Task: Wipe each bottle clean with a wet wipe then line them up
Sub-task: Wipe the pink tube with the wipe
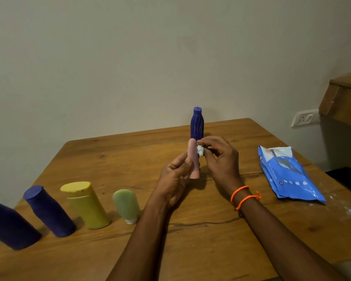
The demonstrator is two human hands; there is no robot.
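Pink, slim plastic bottle point(193, 157) is held upright at frame centre, above the wooden bench point(211, 230), pinched by the left hand point(173, 185). A crumpled white wet wipe point(200, 150) is pinched against it by the right hand point(219, 159). Wiping seems under way; placing in the lower-left row is judged next.

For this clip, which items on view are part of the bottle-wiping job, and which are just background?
Job: pink bottle in left hand; wet wipe in right hand; blue bottle; row of four bottles; wipes pack.

Background: wall socket; wooden cabinet; orange bracelet.
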